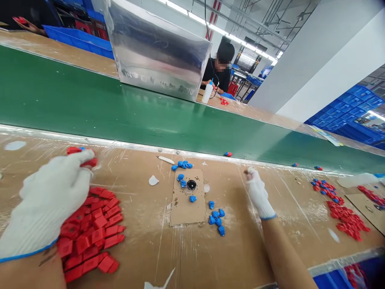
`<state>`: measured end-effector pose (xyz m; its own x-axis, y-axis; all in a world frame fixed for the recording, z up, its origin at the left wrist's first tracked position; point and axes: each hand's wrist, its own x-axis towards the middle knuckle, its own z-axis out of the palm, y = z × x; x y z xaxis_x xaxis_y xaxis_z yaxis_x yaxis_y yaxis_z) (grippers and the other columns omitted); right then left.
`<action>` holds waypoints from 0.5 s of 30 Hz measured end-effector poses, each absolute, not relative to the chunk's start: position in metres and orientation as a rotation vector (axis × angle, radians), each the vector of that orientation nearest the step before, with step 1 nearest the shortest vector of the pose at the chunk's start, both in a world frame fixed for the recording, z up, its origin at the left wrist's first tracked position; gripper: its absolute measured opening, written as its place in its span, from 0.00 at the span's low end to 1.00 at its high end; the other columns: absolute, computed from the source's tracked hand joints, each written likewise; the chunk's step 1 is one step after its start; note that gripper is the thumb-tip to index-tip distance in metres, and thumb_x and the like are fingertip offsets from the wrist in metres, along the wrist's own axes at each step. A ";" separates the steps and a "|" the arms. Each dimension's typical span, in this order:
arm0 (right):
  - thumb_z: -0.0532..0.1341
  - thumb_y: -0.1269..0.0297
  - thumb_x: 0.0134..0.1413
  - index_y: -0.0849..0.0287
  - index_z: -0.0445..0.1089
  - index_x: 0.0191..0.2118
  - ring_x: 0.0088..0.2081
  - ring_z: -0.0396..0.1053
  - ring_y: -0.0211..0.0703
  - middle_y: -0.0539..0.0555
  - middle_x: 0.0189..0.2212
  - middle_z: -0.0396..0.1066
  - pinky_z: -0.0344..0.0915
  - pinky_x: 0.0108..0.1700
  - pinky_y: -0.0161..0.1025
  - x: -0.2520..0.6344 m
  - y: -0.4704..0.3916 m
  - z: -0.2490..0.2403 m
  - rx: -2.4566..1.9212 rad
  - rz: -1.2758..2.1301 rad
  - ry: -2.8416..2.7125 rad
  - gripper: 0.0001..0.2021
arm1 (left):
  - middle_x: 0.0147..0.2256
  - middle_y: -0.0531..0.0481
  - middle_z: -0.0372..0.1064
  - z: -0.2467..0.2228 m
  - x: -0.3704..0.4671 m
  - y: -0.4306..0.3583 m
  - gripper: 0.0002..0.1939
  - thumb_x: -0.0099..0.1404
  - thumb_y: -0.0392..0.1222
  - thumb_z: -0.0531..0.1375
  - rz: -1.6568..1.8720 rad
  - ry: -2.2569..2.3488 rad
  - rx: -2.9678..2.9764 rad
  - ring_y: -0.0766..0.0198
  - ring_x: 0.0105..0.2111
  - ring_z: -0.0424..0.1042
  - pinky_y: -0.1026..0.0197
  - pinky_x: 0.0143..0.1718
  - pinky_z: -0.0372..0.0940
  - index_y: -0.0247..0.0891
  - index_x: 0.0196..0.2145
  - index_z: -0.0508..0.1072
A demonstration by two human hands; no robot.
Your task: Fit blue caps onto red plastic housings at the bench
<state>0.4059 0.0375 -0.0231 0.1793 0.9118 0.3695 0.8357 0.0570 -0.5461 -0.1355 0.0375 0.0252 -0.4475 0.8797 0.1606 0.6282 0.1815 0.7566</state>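
Observation:
My left hand (60, 186), in a white knit glove, is closed on a red plastic piece (90, 162) with a bit of blue at its top. Just below that hand spreads a pile of red plastic pieces (96, 224). My right hand (257, 190), gloved too, hovers over the board at right with its fingers drawn together; what they hold, if anything, I cannot make out. Between the hands lies a cardboard square (188, 212) bearing a small round pot of black liquid (191, 185). Small blue pieces (215, 218) lie around it, several beside its right edge.
A green conveyor belt (156, 116) crosses behind the worktop, carrying a few red-and-blue pieces (228, 154). A metal hood (159, 52) stands over it. Across the belt, a person (221, 68) works near a white bottle (207, 92). Red pieces (349, 218) lie at right.

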 end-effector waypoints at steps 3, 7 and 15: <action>0.62 0.62 0.61 0.53 0.74 0.52 0.59 0.72 0.58 0.60 0.55 0.76 0.69 0.60 0.54 0.386 -0.031 -0.027 -1.723 0.379 -2.022 0.14 | 0.35 0.56 0.73 0.031 -0.100 0.032 0.14 0.59 0.38 0.61 1.453 2.060 1.461 0.61 0.30 0.64 0.47 0.52 0.68 0.47 0.43 0.78; 0.57 0.75 0.58 0.53 0.70 0.42 0.46 0.69 0.51 0.56 0.44 0.74 0.67 0.50 0.47 0.350 -0.054 -0.024 -1.618 0.515 -2.348 0.11 | 0.27 0.57 0.65 0.027 -0.030 0.027 0.08 0.58 0.39 0.67 1.673 1.175 1.069 0.67 0.27 0.65 0.60 0.41 0.74 0.41 0.30 0.69; 0.58 0.79 0.50 0.54 0.65 0.36 0.37 0.63 0.45 0.50 0.34 0.68 0.59 0.41 0.39 0.335 -0.029 -0.014 -1.623 0.497 -2.444 0.12 | 0.27 0.55 0.74 0.025 0.021 0.024 0.18 0.51 0.33 0.70 1.394 0.968 0.567 0.64 0.31 0.76 0.63 0.35 0.76 0.43 0.33 0.65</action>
<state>0.3351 -0.0286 -0.0137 -0.3954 0.9174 -0.0457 0.8622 0.3536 -0.3626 0.0208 0.0241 0.0249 -0.0948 0.9691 -0.2279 -0.5516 0.1395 0.8224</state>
